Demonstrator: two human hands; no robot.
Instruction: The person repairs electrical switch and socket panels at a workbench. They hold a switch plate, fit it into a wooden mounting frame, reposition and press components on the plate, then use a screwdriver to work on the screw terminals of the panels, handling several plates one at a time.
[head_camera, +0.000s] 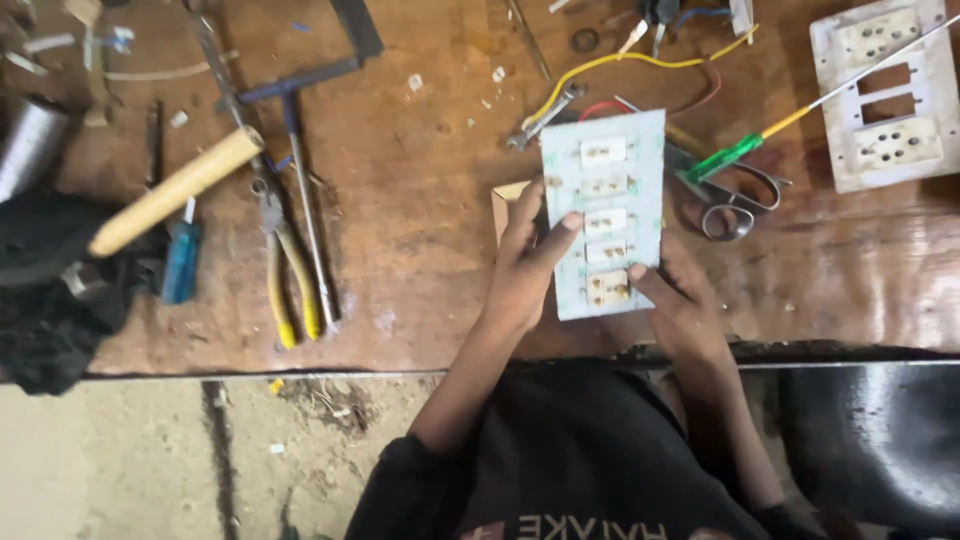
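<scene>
I hold a pale rectangular switch plate (605, 210) with several switches and a socket over the wooden workbench (420, 200). My left hand (525, 270) grips its left edge, thumb lying across the face. My right hand (685, 305) holds the lower right corner, thumb pressed near the socket. A small cardboard box (503, 205) peeks out behind the plate's left side.
Scissors (735, 195) and a green-handled screwdriver (760, 140) lie right of the plate. A second white plate (885, 95) sits far right. Yellow-handled pliers (285, 270), a wooden hammer handle (175, 190), a spanner (545, 118) and loose wires (620, 62) lie left and behind.
</scene>
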